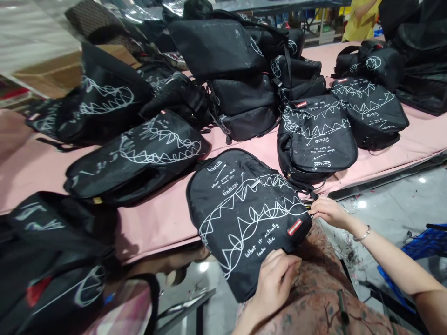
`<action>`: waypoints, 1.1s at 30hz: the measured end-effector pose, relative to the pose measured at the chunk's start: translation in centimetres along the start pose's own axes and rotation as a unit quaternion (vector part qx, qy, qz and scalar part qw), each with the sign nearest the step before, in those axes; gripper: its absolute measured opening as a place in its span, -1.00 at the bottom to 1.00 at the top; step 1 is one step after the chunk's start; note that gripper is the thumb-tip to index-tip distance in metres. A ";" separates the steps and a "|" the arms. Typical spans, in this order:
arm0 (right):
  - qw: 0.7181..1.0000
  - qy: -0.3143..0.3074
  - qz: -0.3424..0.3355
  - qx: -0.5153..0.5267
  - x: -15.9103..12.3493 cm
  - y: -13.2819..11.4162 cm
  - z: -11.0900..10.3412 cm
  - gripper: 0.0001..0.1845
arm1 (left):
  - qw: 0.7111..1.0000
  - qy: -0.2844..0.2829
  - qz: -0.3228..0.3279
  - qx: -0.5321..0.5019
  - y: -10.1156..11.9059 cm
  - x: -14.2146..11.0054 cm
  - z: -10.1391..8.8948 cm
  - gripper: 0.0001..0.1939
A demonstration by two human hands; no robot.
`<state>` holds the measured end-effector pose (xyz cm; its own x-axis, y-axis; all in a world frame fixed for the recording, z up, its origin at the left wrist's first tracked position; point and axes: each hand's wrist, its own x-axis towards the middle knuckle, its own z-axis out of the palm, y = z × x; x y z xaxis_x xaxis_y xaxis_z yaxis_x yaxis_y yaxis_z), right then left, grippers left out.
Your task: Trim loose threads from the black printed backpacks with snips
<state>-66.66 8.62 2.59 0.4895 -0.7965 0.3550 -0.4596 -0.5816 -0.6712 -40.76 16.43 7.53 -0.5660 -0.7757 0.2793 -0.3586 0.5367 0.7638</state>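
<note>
A black backpack (240, 209) with white lettering, scribbled zigzag lines and a small red label lies tilted across the table's front edge and my lap. My left hand (275, 277) is closed at its near lower edge, beside the words "looks like"; what its fingers grip there is partly hidden. At the backpack's right corner, my right hand (328, 213) pinches a small dark piece, perhaps a strap end or zipper pull, too small to name. A bracelet circles the right wrist. Just beyond it sits a similar printed backpack (317, 135).
Several more black backpacks, including a stacked pile (240, 83), cover the pink tabletop (157, 228). Another backpack (56, 260) stands at the near left. A cardboard box (52, 74) is behind. A person in yellow (361, 21) stands at the back. Scraps litter the tiled floor.
</note>
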 end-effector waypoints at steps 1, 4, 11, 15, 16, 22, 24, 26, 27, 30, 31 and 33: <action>1.000 0.002 -0.001 0.000 0.0 0.0 0.1 -0.72 | 1.000 0.004 -0.002 0.000 0.0 0.0 0.0 -0.84; 1.000 0.005 -0.003 0.003 0.0 0.1 0.0 -0.75 | 1.000 0.013 -0.005 -0.001 0.1 0.0 -0.1 -0.84; 1.000 -0.005 -0.011 0.013 -0.1 0.9 -0.7 -0.81 | 0.999 0.038 -0.002 -0.010 0.1 -0.4 -0.2 -0.83; 0.999 -0.026 -0.025 0.016 0.4 0.7 -0.7 -0.81 | 0.999 0.048 0.004 -0.011 0.2 -0.4 -0.3 -0.82; 0.999 -0.030 -0.030 0.015 0.6 0.6 -0.6 -0.81 | 0.999 0.052 0.007 -0.011 0.3 -0.4 -0.4 -0.82; 0.997 -0.029 -0.066 0.014 1.2 0.5 0.0 -0.82 | 0.997 0.077 0.023 -0.023 0.5 -0.4 -0.4 -0.81; 0.997 -0.029 -0.076 0.010 1.4 0.3 0.1 -0.83 | 0.996 0.080 0.025 -0.026 0.5 -0.4 -0.4 -0.82; 0.996 -0.030 -0.083 0.005 1.6 0.1 0.1 -0.83 | 0.996 0.081 0.025 -0.027 0.5 -0.4 -0.3 -0.81; 0.996 -0.031 -0.086 0.000 1.7 -0.1 0.1 -0.83 | 0.996 0.082 0.026 -0.027 0.5 -0.3 -0.3 -0.81; 0.995 -0.043 -0.091 -0.020 2.0 -0.6 0.1 -0.83 | 0.996 0.084 0.030 -0.028 0.5 -0.2 -0.2 -0.81; 0.994 -0.050 -0.092 -0.023 2.1 -0.7 0.1 -0.82 | 0.996 0.084 0.032 -0.029 0.5 -0.2 -0.2 -0.81; 0.994 -0.060 -0.093 -0.019 2.1 -0.9 0.2 -0.83 | 0.995 0.086 0.032 -0.031 0.5 -0.2 -0.1 -0.80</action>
<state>-65.08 7.46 3.81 0.6515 -0.6512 0.3892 -0.3798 -0.7240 -0.5758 -40.70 16.82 7.89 -0.4486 -0.7892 0.4194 -0.2775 0.5691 0.7740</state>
